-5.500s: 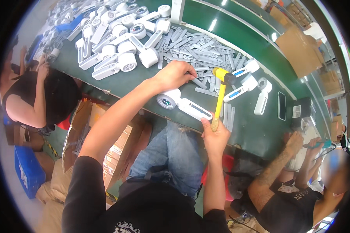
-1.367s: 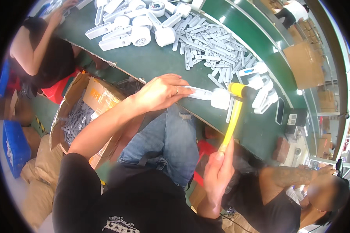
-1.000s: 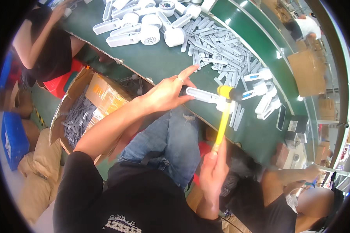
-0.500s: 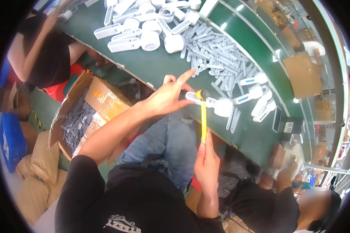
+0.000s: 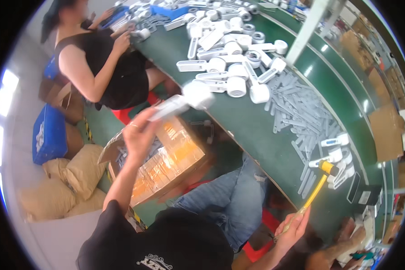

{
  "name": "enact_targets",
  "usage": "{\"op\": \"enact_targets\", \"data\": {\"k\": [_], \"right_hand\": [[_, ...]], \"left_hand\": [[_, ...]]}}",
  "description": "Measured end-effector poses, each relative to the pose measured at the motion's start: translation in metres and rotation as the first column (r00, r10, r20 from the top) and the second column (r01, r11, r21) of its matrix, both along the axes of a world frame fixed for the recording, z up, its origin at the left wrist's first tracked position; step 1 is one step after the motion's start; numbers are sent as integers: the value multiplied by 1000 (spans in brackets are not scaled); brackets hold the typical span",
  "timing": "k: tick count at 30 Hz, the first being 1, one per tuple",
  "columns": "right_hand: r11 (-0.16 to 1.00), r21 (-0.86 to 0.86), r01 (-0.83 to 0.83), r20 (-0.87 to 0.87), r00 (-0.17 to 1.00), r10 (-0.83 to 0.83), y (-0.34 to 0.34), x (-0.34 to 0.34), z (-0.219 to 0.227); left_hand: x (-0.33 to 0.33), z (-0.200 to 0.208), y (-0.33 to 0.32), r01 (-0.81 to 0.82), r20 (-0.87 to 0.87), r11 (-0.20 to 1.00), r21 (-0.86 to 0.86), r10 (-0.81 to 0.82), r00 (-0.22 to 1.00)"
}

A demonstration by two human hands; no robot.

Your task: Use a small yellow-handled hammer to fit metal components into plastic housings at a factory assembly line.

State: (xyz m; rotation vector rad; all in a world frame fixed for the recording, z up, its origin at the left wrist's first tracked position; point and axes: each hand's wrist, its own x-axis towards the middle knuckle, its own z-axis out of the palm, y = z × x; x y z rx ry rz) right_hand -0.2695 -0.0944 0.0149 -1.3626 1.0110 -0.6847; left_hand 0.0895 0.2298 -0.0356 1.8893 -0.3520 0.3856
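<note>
My left hand [image 5: 138, 132] grips the slotted handle of a white plastic piece with a round head [image 5: 199, 95], kind unclear. It is raised left of the table edge, above the cardboard box, and blurred by motion. In my right hand [image 5: 294, 227] is a small mallet [image 5: 316, 191] with a yellow handle and a yellow-and-dark head, tilted up over the table's near right part. Beyond the mallet head lie several similar white pieces [image 5: 342, 166]. A heap of flat grey plastic strips [image 5: 297, 101] spreads over the table's middle.
Many white round-headed pieces [image 5: 231, 49] pile up on the green table [image 5: 238, 121]. The taped cardboard box [image 5: 171, 157] of grey strips stands beside my legs. Sacks [image 5: 83, 168] and a blue crate [image 5: 49, 132] are at left. A co-worker [image 5: 103, 63] sits at far left.
My left hand has moved up and left off the table with the white piece. My right hand has swung the mallet away to the right. The view has shifted left.
</note>
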Motion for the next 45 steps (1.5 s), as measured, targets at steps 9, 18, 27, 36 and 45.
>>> {"op": "enact_targets", "data": {"k": [9, 18, 27, 36, 45], "right_hand": [[966, -182, 181, -117, 972, -204, -29, -12, -11], [936, -314, 158, -415, 864, -285, -186, 26, 5], [804, -515, 297, -290, 822, -490, -208, -6, -27], [952, -307, -5, -56, 998, -12, -98, -38, 29], [894, -33, -447, -194, 881, 433, -83, 68, -24]], "left_hand": [[219, -23, 12, -309, 57, 899, 311, 307, 950], [260, -48, -58, -10, 71, 946, 323, -13, 997], [115, -53, -19, -6, 292, 966, 258, -72, 954], [13, 24, -156, 470, 225, 785, 403, -583, 781], [16, 32, -332, 786, 39, 251, 566, -960, 278]]}}
